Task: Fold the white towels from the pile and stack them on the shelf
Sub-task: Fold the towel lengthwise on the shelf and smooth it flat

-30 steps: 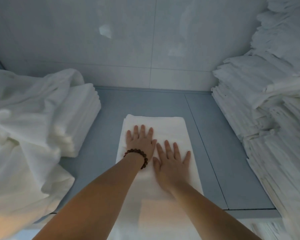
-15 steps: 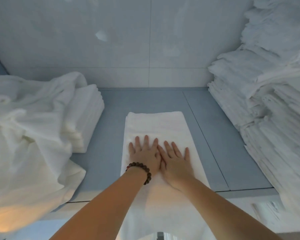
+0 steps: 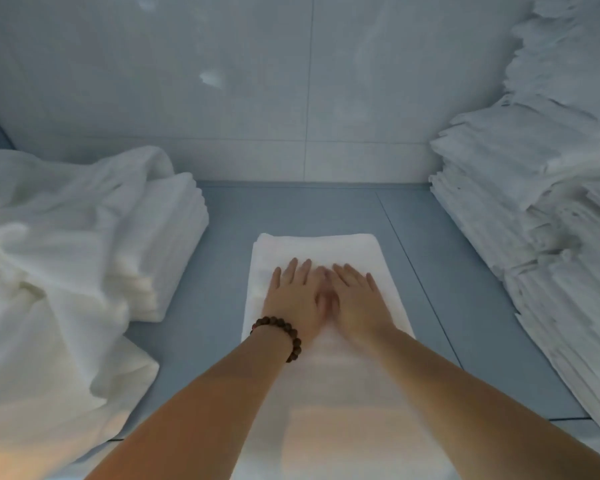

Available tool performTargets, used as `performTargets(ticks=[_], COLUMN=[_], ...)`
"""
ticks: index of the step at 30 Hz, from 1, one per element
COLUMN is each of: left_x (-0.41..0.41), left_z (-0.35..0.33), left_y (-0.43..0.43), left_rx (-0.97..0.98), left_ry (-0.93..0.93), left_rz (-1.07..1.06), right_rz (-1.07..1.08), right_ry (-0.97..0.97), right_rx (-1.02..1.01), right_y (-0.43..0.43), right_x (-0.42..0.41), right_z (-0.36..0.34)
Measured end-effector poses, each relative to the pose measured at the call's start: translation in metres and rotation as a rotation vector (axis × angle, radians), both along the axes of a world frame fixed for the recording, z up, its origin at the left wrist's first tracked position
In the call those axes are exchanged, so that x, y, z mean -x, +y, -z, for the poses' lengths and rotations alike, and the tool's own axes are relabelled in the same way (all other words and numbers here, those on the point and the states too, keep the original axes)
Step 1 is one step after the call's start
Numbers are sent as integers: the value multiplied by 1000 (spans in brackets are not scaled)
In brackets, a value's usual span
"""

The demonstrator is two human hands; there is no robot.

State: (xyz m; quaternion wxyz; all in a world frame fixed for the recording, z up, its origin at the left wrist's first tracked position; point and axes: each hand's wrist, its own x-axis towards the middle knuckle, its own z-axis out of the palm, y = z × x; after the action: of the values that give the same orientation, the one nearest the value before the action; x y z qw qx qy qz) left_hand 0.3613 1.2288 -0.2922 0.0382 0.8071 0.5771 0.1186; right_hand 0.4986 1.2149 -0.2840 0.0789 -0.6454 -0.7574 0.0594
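One long folded white towel [image 3: 326, 249] starts right at the bottom of the view and runs straight away from the person across the grey shelf [image 3: 222, 289]. Its near end is kinda washed out by warm light, so I can't make out its edge there. Moving up, there's a brown bead bracelet [image 3: 291, 332] on the left wrist. Then come the left hand [image 3: 291, 299] and the right hand [image 3: 355, 303], parked side by side on top of the towel, roughly in the middle of its width. Both are palm down with fingers straight and a bit spread. They're pressing flat on the cloth, not gripping or pinching anything. Their inner edges meet, but that spot is blurry, so I can't tell if the fingers overlap or just touch. A short stretch of towel shows past the fingertips, ending in a neat folded edge. As for what else the shelf is holding, off to the left there's a big rumpled pile of loose white towels [image 3: 42, 271], spilling right up against a small tidy stack of folded ones [image 3: 168, 244] just behind it. Over on the right, well apart from the hands, there's a much taller stack of folded white towels [image 3: 541, 220] that climbs out of the top of the view. Behind it all is a pale tiled wall [image 3: 222, 98].
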Motion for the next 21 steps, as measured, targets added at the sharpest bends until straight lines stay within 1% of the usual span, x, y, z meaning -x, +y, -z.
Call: performTargets(ticks=[2,4,6,9,11,15,18,21], left_x=[1,5,7,4,2,8,14,15], left_z=[12,19,21,17,10,8,17,19], left_y=[5,11,12,10,6,-32,-70,-71], left_rx=[85,98,106,132,173,261,199,127], left_ry=[54,89,90,84,92,99,128,151], left_rz=[-51,-131,-188,-237,-221,-115,-89,-94], right_rz=[-40,45,138,193,188,88,116,134], right_ry=[-58,-119,-133,-153,-156,-104,-120,-101], right_rx=[68,86,141,193,182,151,155,126], right_y=[9,18,23,21,8,-48,-79,-79], right_x=[-2,-16,-30,-33,-26,-10,-5,-2], right_z=[9,14,13,5,2,10,16,16])
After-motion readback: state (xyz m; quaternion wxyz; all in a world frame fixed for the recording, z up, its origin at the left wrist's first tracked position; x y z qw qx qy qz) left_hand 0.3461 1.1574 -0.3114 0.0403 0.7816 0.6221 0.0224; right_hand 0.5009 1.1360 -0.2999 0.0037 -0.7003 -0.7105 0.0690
